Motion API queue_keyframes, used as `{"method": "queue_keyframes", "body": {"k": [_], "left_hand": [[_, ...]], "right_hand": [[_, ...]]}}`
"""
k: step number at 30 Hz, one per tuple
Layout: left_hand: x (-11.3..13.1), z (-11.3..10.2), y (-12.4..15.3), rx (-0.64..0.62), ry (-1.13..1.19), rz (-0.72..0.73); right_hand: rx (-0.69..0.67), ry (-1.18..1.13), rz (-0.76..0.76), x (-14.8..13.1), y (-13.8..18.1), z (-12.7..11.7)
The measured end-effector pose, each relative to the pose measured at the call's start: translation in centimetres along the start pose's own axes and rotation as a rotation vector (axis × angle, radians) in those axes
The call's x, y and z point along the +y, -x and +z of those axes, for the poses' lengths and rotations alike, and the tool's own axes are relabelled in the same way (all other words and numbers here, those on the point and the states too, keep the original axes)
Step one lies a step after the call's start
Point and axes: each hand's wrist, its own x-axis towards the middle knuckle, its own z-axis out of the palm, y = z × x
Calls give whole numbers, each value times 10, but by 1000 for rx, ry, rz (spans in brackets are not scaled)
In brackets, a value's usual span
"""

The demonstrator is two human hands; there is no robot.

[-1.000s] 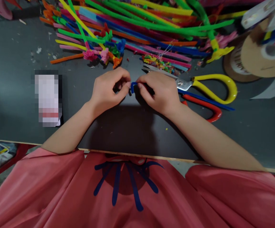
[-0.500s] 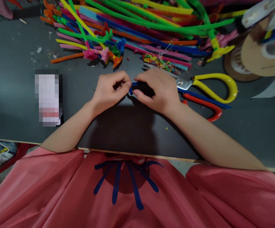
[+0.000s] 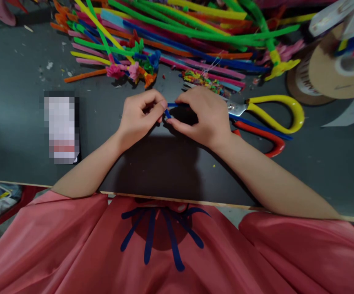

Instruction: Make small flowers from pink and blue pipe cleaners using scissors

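Note:
A blue pipe cleaner (image 3: 173, 105) is pinched between the thumb and fingers of my left hand (image 3: 141, 114). Its short end bends down toward me just past those fingertips. My right hand (image 3: 205, 112) curls over the strand from the other side, its thumb tip against the bent end. Index finger and thumb of that hand stand apart, and its other fingers are hidden below. Under the right hand lie large scissors (image 3: 237, 108) with one yellow and one red handle. A blue length (image 3: 268, 124) runs out between the handles; whether it is the same pipe cleaner is hidden.
Loose pipe cleaners (image 3: 183, 36) in many colours are heaped along the back, with small twisted flowers (image 3: 115, 70) at their left. Colourful clippings (image 3: 205, 79) lie behind my right hand. A ribbon spool (image 3: 320, 77) sits at right, a blurred phone (image 3: 62, 126) at left.
The bent blue end now shows more plainly between my hands, and my left fingertips have shifted slightly up and left. My right index finger and thumb have moved only a little.

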Motion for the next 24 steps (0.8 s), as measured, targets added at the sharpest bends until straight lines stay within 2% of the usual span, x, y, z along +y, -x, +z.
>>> {"method": "queue_keyframes", "body": {"k": [7,11,14,24], "left_hand": [[-4,-4,0,-6,-41,43],[-9,-9,-5,18,-141,207],[-9,-12,-8,-20,-195,300],[-7,-15,-8,-57,-237,279]], "right_hand": [[71,-40,-7,2,3,2],[76,-60,19,2,2,2],[77,-61,33,2,2,2],[148,-62,-12,5,4,5]]}}
